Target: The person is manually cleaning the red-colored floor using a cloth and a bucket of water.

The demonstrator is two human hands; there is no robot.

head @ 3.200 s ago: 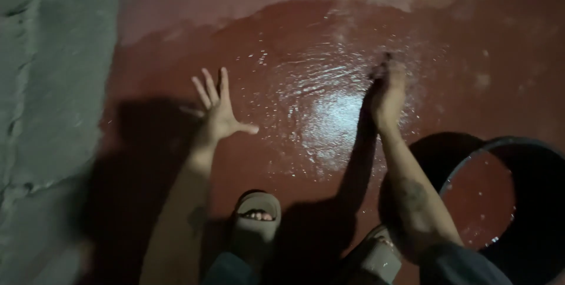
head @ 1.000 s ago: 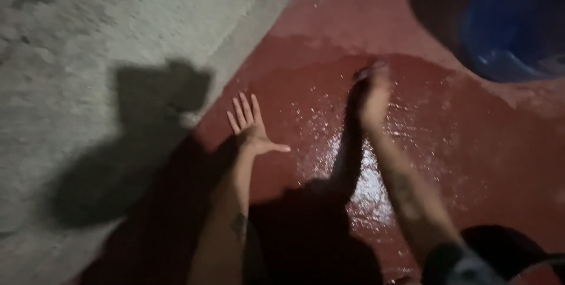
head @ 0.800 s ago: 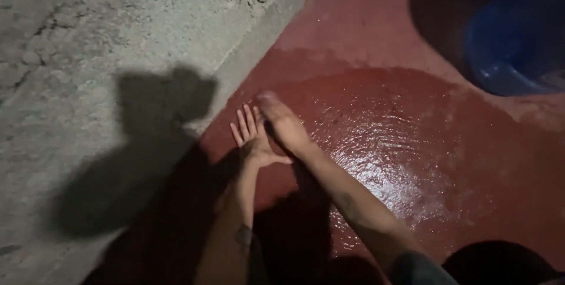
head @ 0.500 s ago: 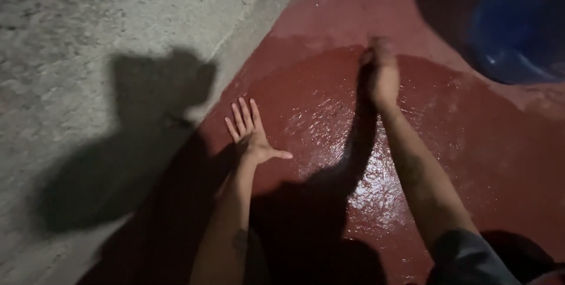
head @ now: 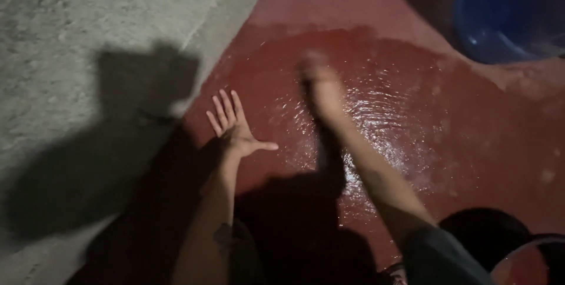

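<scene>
My left hand [head: 235, 129] rests flat on the red floor [head: 365, 2], fingers spread, holding nothing. My right hand [head: 321, 88] is stretched out over the wet, glossy patch [head: 388, 120] of the floor. It is blurred by motion, palm down on the shiny wet surface. Whether it holds anything I cannot make out. My shadow covers the floor between my arms.
A grey concrete wall [head: 88, 37] runs along the left, meeting the red floor at a diagonal edge. A blue basin [head: 512, 14] stands at the top right. A dark bucket [head: 524, 255] with red liquid sits at the bottom right.
My right hand has swept back and forth across the wet patch, now moving left again. The left hand has stayed planted on the floor.
</scene>
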